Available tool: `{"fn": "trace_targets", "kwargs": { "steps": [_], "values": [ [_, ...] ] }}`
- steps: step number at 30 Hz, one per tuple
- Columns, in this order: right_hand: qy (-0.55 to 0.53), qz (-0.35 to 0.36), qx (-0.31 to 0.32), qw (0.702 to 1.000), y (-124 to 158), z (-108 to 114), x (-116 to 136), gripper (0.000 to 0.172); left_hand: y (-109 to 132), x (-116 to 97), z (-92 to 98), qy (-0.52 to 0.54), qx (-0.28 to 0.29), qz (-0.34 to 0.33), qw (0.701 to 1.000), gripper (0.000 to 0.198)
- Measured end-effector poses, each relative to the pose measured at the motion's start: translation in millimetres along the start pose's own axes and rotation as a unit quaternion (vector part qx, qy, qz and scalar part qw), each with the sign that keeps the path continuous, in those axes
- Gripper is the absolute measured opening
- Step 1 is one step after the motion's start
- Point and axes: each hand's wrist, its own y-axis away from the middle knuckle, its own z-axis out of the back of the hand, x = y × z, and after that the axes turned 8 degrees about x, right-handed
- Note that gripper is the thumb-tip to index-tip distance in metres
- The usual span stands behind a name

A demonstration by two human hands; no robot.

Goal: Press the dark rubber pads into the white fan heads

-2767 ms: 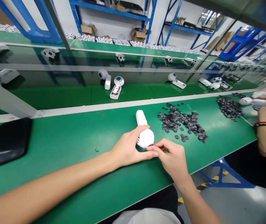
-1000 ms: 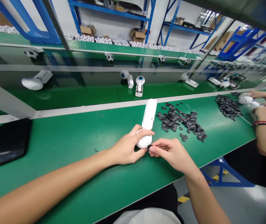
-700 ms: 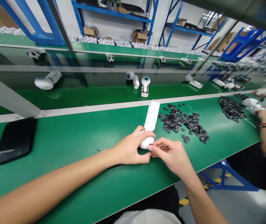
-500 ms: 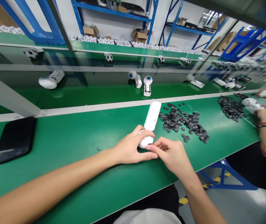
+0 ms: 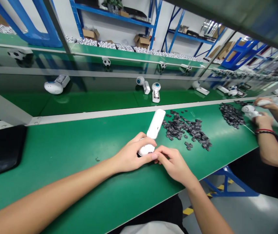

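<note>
The person's left hand [image 5: 132, 155] wraps around the round head [image 5: 145, 150] of a white plastic device [image 5: 155, 123] with a flat oblong handle, its fingers curled tightly over the head. The device sits at the centre of the frame, over a green bench top [image 5: 63, 156], with its handle tilted toward the upper right. The right hand [image 5: 174, 165] is just beside it, its fingers drawn narrowly together and its fingertips [image 5: 154, 156] at the head's lower edge. Whether they pinch anything cannot be told. Right of the handle lies a loose scatter of small dark grey flat pieces [image 5: 186, 131], with a denser heap of them [image 5: 229, 116] farther right. At the right edge, a co-worker's two hands [image 5: 263, 112] hold another white device [image 5: 248, 109]. A black rounded slab [image 5: 3, 151] lies at the left edge. Beyond a grey rail [image 5: 104, 113], a farther green bench [image 5: 92, 100] carries more white devices [image 5: 155, 92], with blue steel shelving [image 5: 114, 19] at the top of the frame.
</note>
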Motion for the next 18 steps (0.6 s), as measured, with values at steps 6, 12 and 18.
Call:
{"fn": "trace_targets", "kwargs": {
  "steps": [6,12,18],
  "values": [
    [0.19,-0.069,-0.197,0.959,-1.6,46.2,-47.7,0.028,0.8,1.3,6.1,0.026,-0.041,-0.003,0.999,0.023],
    [0.324,-0.047,-0.16,0.931,-6.5,50.2,-55.3,0.035,-0.3,2.0,9.2,0.05,-0.047,0.029,0.997,0.025],
    [0.361,-0.018,-0.117,0.925,-2.0,42.2,-45.1,0.035,-0.2,1.2,5.9,0.052,-0.059,0.028,0.997,0.053]
  ]
}}
